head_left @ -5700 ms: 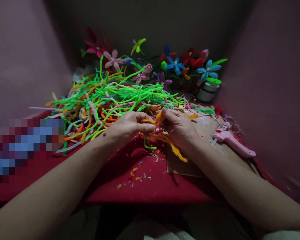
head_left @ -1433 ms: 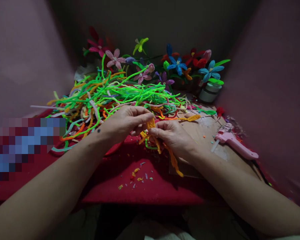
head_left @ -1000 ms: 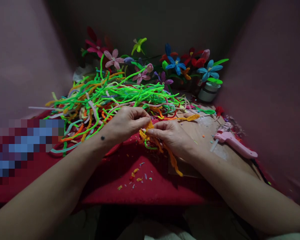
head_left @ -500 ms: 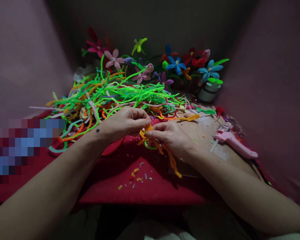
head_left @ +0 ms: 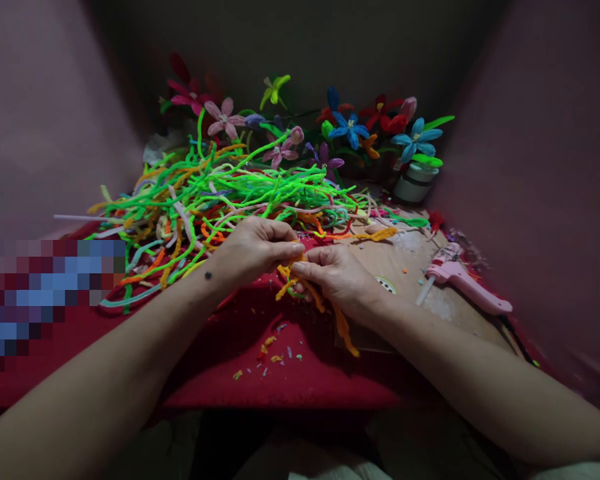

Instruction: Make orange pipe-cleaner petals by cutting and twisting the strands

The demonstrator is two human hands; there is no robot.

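My left hand (head_left: 263,247) and my right hand (head_left: 337,273) meet over the front of the table, thumbs and fingers pinched together. Between them they hold an orange pipe cleaner (head_left: 347,331), with one long strand hanging below my right hand and shorter ends curling under the fingertips. A bit of green shows beneath the fingers; I cannot tell whether it is joined to the orange piece. Just beyond my hands lies a tangled heap of pipe cleaners (head_left: 260,190), mostly bright green. Another orange piece (head_left: 380,235) rests on the board past my right hand.
On the right, a pink glue gun (head_left: 473,287) lies on a brown board (head_left: 370,257). Fuzzy flowers (head_left: 350,130) stand along the back beside a white jar (head_left: 417,183). Colourful scraps (head_left: 267,347) dot the red cloth (head_left: 220,383). A blurred patch covers the left edge.
My hands stay pinched on the orange pipe cleaner with only a slight shift. A round yellow-and-white piece now shows beside my right wrist. The whole view has moved a little.
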